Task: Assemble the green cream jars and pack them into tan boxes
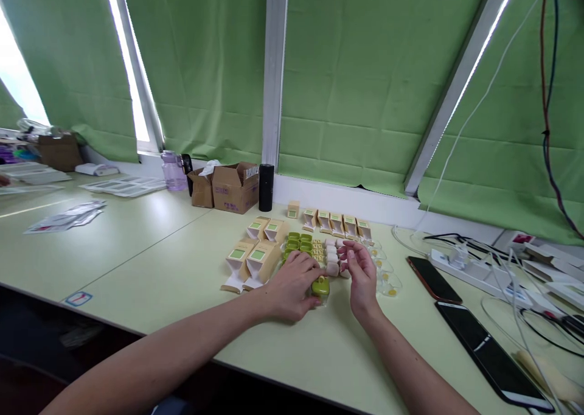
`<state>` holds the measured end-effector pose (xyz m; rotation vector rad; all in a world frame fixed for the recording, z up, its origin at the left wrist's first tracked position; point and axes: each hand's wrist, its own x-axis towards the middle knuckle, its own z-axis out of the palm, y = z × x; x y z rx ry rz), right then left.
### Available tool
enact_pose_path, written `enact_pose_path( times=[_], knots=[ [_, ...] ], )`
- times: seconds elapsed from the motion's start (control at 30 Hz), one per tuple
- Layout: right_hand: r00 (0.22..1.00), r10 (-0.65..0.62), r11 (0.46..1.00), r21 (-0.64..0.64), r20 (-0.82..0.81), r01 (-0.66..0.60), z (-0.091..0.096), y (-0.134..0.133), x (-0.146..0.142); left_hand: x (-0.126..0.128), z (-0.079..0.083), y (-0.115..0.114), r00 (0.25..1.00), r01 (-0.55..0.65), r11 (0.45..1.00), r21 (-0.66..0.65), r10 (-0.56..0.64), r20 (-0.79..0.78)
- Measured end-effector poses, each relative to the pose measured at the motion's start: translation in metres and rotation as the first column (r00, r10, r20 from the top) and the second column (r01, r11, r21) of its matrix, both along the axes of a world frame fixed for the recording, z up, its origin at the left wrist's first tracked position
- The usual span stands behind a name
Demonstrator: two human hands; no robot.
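Observation:
My left hand (298, 285) is closed around a small green case (320, 286) with a clear lower part, steadying it on the table. My right hand (362, 275) is just to the right, its fingers loosely curled and apart, beside cream-coloured rounded pieces (332, 258). I see nothing plainly held in it. Beyond the left hand sit rows of green cases (300, 240), with small yellow pieces (318, 249) alongside. Past my right hand lie clear plastic covers with yellow spots (385, 275). Open kraft boxes with green labels (260, 257) stand to the left.
More small kraft boxes (336, 223) line the back. Behind them are a black cylinder (266, 187), brown cartons (235, 188) and a purple bottle (174, 171). Phones (490, 351), a power strip (474, 274) and tangled cables occupy the right. Flat packets (68, 216) lie far left.

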<state>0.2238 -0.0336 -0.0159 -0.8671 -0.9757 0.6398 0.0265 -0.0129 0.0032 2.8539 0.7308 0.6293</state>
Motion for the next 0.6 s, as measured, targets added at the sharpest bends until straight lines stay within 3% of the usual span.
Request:
enact_pose_path(
  times=[0.13,0.3,0.4,0.47,0.53,0.6],
  knots=[
    [1.000,0.000,1.000,-0.002,-0.022,0.000,0.002,-0.001,0.001,-0.003,0.009,0.008,0.994,-0.035,0.999,0.002,0.035,0.107],
    [1.000,-0.005,1.000,-0.001,-0.010,0.005,0.003,-0.001,0.001,-0.010,0.035,0.041,0.954,-0.151,0.987,0.049,0.132,0.268],
    [1.000,-0.002,1.000,0.001,0.000,0.002,0.002,-0.001,0.001,-0.007,0.051,0.072,0.958,-0.222,0.971,0.085,0.201,0.206],
    [1.000,0.005,1.000,0.001,0.001,-0.005,0.002,0.000,0.001,0.002,0.059,0.096,0.959,-0.276,0.959,0.058,0.271,0.082],
    [1.000,0.011,1.000,-0.003,-0.003,-0.011,0.001,0.000,0.001,0.015,0.061,0.121,0.934,-0.343,0.939,-0.017,0.339,-0.116],
    [1.000,0.009,1.000,-0.003,-0.010,-0.009,0.001,-0.001,0.002,0.030,0.058,0.143,0.909,-0.387,0.921,-0.050,0.372,-0.190]
  ],
)
